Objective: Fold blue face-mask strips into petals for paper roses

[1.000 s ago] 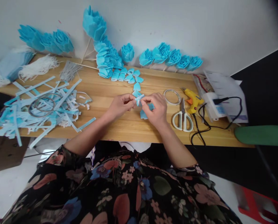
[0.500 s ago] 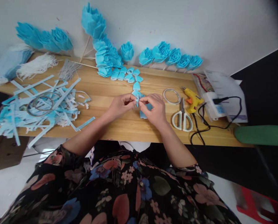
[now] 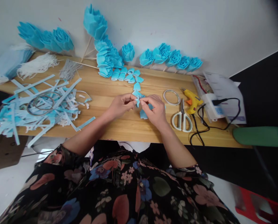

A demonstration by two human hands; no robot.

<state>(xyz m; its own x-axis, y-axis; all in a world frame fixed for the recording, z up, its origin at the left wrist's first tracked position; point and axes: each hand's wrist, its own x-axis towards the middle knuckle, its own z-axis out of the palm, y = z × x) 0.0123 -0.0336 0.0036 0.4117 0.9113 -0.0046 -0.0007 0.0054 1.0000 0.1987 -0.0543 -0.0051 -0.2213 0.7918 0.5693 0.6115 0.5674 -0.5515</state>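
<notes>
Between my two hands is a small blue fabric petal [image 3: 137,102], pinched at both sides by the fingertips. My left hand [image 3: 123,105] is closed on its left edge, thumb against forefinger. My right hand [image 3: 154,109] grips the right edge the same way. Partly under my right hand lie flat blue fabric pieces [image 3: 143,114] on the wooden table [image 3: 101,102]. Just beyond my fingers, a blue petal [image 3: 136,86] and several curled petals [image 3: 123,74] lie in rows toward the finished-looking blue fabric flowers [image 3: 104,59].
Fabric scraps [image 3: 43,109] with metal rings on top heap up at left. Right of my hands are a tape roll [image 3: 171,97], white-handled scissors [image 3: 182,119], a yellow glue gun [image 3: 193,101] and a power strip [image 3: 213,107]. Blue flowers [image 3: 162,53] on sticks line the wall.
Both hands stay nearly in place, still pinching the petal, whose lower tip shows a little more between the fingers. The view has shifted slightly.
</notes>
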